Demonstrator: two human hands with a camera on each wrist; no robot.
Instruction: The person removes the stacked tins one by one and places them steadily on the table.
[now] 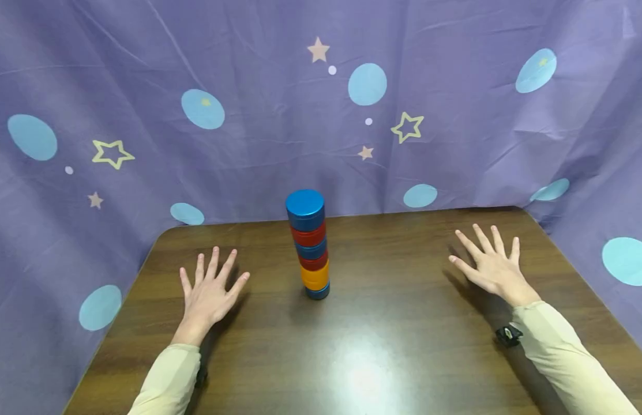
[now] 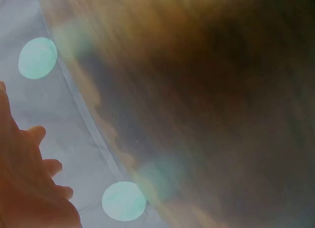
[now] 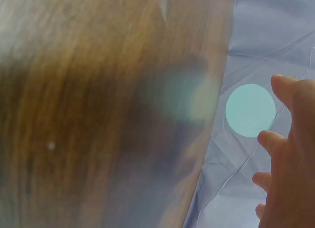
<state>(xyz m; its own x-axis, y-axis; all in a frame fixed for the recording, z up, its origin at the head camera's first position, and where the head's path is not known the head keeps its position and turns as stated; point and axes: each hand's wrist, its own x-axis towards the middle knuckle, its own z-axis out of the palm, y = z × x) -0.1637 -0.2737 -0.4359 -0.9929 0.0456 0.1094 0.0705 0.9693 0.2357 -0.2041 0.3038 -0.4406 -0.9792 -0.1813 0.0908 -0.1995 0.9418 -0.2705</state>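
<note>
A column of round, flat-topped pieces [image 1: 311, 245] stands upright on the wooden table [image 1: 393, 276], left of the middle in the head view. From the top its bands run blue, red, blue, red, orange-yellow and dark blue. My left hand [image 1: 209, 294] is spread to the left of the column, fingers straight and palm down, apart from it. Farther off on the other side, my right hand [image 1: 494, 268] has its fingers fanned out too. Both hands hold nothing. Each wrist view catches only part of its hand, with the left fingers [image 2: 51, 167] and right fingers [image 3: 269, 142] extended.
Behind the table and down both sides hangs a purple curtain [image 1: 269, 138] printed with stars and blue dots. A dark wrist strap [image 1: 509, 335] shows at the right sleeve [image 1: 554, 346]. Light glares off the table's near middle.
</note>
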